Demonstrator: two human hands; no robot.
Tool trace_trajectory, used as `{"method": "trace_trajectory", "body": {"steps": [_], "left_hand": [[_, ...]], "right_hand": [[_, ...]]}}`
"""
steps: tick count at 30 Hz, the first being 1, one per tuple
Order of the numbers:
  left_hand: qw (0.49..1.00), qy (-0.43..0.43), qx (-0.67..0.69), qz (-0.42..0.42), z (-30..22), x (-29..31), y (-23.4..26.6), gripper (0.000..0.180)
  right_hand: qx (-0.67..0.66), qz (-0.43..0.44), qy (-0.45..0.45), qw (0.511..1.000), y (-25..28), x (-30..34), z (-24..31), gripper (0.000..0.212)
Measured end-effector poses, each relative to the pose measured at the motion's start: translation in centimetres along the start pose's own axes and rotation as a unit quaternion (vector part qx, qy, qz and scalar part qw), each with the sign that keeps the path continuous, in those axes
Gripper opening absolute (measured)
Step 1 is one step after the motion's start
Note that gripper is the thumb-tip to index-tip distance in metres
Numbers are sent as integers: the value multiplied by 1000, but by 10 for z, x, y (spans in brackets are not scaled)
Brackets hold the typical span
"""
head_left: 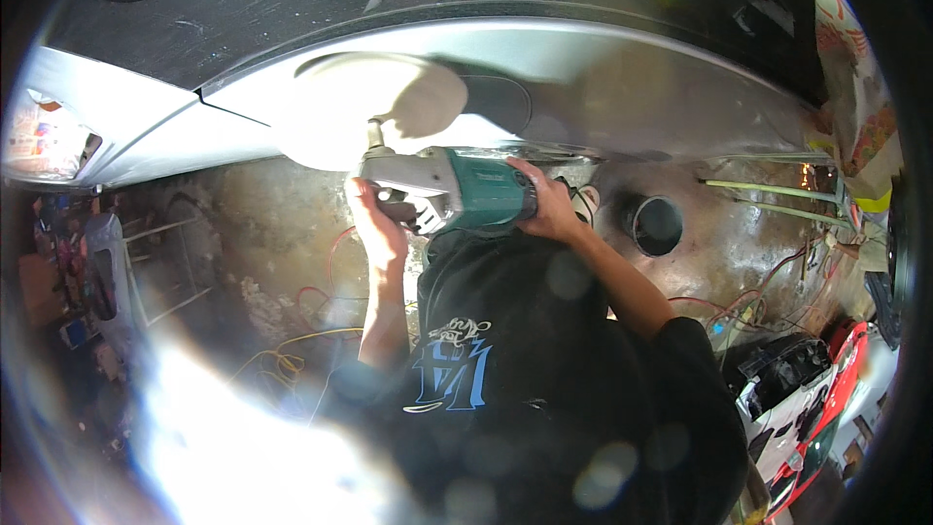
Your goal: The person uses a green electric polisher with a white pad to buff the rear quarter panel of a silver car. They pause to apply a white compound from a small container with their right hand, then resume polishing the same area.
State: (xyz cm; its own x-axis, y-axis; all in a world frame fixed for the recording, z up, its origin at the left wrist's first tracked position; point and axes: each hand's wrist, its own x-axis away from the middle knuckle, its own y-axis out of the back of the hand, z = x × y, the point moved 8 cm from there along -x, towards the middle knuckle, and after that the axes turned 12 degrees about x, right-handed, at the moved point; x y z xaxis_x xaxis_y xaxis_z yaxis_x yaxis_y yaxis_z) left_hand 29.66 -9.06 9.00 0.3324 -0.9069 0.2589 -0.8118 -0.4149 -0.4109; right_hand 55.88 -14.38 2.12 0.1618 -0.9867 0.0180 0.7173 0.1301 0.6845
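Observation:
A teal and grey electric polisher [457, 192] is held against a silver car body panel [622, 87]. Its round cream pad [374, 102] lies flat on the panel near a seam. My left hand [374, 224] grips the side handle under the grey head of the tool. My right hand [549, 204] wraps the teal rear body. Both forearms rise from my black shirt with a blue print [457, 374].
Below the panel is a dirty floor [272, 233] with yellow and red cables [292, 355], a round dark opening [657, 226], green rods [768, 192] at the right, red and white parts [807, 399] at lower right, and cluttered shelves [68, 282] at left.

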Motion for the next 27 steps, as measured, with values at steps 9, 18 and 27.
{"method": "trace_trajectory", "body": {"steps": [9, 18, 27], "left_hand": [[991, 45, 124, 0, -35, -58, 49, 73], [988, 127, 82, 10, 52, 18, -7, 59], [926, 176, -60, 328, 43, 81, -111, 71]], "right_hand": [[145, 75, 13, 987, -10, -34, 78, 96], [94, -28, -50, 994, 76, 63, 12, 93], [20, -115, -138, 984, 76, 124, -37, 88]]}}
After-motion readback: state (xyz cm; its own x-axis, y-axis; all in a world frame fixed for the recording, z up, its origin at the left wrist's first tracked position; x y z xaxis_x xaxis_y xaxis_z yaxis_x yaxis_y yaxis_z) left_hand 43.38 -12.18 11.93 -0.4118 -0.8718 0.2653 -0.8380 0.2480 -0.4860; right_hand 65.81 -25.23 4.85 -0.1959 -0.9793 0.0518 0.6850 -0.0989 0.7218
